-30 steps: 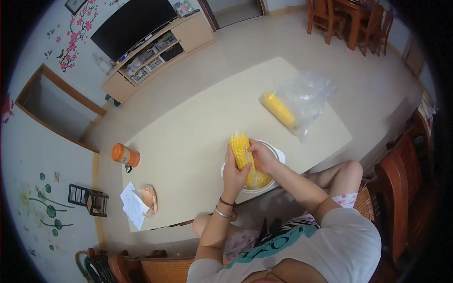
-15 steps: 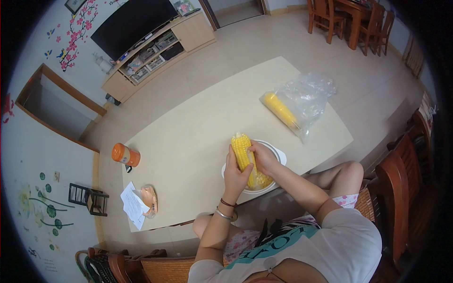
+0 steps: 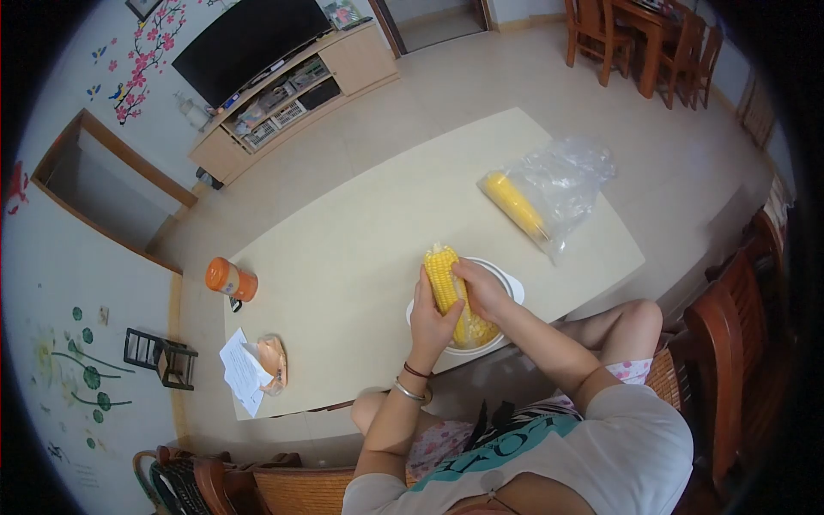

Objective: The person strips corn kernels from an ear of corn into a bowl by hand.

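Note:
A yellow corn cob (image 3: pixel 442 276) is held over a white bowl (image 3: pixel 512 287), its tip pointing away from me. My left hand (image 3: pixel 429 316) wraps round the cob's left side, with the thumb across its lower part. On the right side, my right hand (image 3: pixel 481 287) is closed against the cob, thumb near the upper kernels. A strip along the cob's right side looks bare of kernels. Loose yellow kernels (image 3: pixel 483 333) lie in the bowl beneath. Farther off, another corn cob (image 3: pixel 518 204) lies in a clear plastic bag (image 3: pixel 566 184).
The bowl stands near the front edge of the cream table (image 3: pixel 360 232). At the table's left end are an orange container (image 3: pixel 230 279), papers (image 3: pixel 243 373) and a clear pack with orange contents (image 3: pixel 273 365). A wooden chair (image 3: pixel 721 343) stands to my right.
The view has shifted slightly. Both hands keep their hold on the corn cob over the bowl; my right thumb sits a little differently on the kernels.

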The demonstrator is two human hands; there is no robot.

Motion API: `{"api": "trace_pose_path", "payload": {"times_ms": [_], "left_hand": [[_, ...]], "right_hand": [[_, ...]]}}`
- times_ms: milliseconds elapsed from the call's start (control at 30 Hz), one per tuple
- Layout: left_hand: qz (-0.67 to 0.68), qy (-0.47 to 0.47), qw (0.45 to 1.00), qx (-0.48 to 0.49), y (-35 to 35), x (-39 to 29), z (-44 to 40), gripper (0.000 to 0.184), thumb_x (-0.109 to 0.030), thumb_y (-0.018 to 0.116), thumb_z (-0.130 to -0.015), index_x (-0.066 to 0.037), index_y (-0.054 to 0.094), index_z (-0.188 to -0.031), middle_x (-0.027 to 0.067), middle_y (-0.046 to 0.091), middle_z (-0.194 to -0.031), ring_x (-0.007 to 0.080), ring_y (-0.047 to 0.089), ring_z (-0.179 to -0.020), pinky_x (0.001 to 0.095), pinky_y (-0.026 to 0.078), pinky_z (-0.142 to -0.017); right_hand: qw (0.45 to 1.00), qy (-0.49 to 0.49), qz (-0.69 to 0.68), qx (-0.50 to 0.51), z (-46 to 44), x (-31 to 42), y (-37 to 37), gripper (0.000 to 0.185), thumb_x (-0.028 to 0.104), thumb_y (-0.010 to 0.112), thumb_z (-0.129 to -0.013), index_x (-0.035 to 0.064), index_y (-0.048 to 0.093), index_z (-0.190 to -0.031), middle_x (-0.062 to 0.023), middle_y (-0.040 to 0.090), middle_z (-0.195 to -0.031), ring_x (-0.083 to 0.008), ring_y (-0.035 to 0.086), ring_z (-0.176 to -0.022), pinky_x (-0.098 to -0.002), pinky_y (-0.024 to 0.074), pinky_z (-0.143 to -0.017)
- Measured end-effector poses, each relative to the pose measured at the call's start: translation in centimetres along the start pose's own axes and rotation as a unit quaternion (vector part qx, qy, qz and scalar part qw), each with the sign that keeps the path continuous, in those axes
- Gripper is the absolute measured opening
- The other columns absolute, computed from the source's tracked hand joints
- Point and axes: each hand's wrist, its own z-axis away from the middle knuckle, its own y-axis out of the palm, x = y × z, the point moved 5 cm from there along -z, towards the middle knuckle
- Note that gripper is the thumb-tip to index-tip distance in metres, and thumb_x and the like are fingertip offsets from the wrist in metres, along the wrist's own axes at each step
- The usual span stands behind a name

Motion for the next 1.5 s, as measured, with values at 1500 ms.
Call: {"api": "trace_pose_path", "payload": {"times_ms": [1500], "left_hand": [[0.159, -0.068, 0.984, 0.028, 0.3, -0.8, -0.2, 0.084, 0.003, 0.066, -0.078, 0.006, 0.014, -0.144, 0.0186, 0.039, -0.135, 0.0253, 0.05, -0.12, 0.0331, 0.046, -0.096]], "right_hand": [[0.999, 0.009, -0.039, 0.003, 0.5, 0.9, 0.6, 0.028, 0.01, 0.045, -0.087, -0.0035, 0.054, -0.111, -0.0113, 0.059, -0.103, -0.0187, 0.057, -0.093, -0.0324, 0.0461, -0.086]]}}
